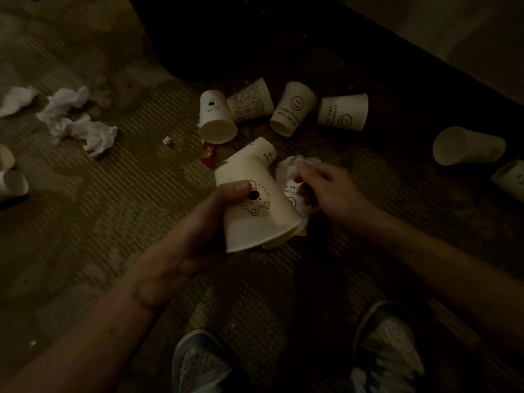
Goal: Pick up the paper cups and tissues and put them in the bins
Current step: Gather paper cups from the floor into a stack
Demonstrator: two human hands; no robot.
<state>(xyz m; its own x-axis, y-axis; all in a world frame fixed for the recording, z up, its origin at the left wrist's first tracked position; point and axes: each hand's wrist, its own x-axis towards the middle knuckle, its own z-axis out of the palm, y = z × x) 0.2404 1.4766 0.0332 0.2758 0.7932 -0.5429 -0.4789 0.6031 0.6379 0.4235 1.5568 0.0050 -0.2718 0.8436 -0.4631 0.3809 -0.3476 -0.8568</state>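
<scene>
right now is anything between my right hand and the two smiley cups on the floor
Nothing visible lies between the right hand and the smiley cups, only bare floor. But that hand pinches a crumpled tissue, and the left hand grips a paper cup. No bin is in view.

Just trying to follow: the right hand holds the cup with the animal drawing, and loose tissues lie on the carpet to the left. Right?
Not quite. The head view shows the left hand holding the cup with the animal drawing; the right hand grips a crumpled tissue. Loose tissues do lie on the carpet to the left.
</scene>
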